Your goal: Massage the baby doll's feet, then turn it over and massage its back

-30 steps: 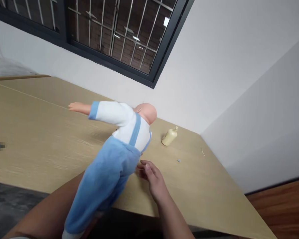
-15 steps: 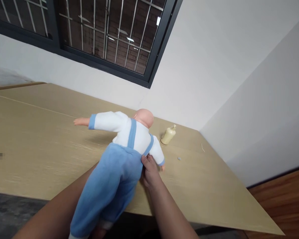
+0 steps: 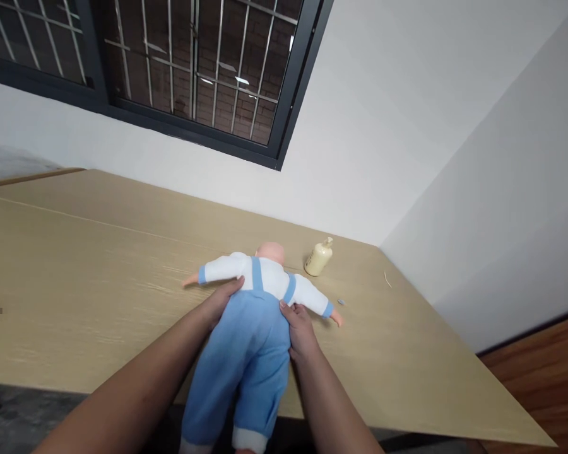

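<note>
We extend both forearms forward, converging. Our left hand [image 3: 221, 301] lies palm-down with fingers together; our right hand [image 3: 299, 325] is cupped, thumb raised, opposite it, well apart.

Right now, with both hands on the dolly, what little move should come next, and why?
Probably slide the baby doll further onto the table. It lies face down, the left hand and right hand at its sides, but its legs hang over the near edge.
</note>
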### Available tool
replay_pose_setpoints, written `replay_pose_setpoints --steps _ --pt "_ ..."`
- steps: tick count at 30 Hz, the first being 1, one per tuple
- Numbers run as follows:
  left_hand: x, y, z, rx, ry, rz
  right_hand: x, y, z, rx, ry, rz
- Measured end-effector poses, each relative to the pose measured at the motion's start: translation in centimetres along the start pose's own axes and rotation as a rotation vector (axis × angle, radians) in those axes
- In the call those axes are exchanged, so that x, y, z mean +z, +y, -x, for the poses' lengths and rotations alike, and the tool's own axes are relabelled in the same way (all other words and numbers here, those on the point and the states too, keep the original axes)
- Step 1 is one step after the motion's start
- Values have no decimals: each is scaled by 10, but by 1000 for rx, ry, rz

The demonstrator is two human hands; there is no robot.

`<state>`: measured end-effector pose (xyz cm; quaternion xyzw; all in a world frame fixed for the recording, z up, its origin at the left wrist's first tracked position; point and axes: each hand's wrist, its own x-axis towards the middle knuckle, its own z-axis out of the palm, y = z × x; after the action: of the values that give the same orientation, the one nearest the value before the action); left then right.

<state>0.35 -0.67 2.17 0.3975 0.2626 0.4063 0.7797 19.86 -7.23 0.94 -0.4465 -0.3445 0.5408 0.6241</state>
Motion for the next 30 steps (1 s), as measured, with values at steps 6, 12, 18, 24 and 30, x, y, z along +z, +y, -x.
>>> replay_pose_setpoints --steps 6,12,18,24,30 --pt "-1 5 4 8 -61 -155 -6 6 -6 -29 43 6" --pt "-1 5 3 81 58 -530 -13 4 -7 -76 60 98" --pt "4 3 5 178 235 -1001 -26 -1 -7 -92 137 422" --pt "12 9 15 125 353 -1435 -34 -8 2 -202 270 994" --pt "12 4 14 510 397 -1567 -33 -24 14 -396 310 1244"
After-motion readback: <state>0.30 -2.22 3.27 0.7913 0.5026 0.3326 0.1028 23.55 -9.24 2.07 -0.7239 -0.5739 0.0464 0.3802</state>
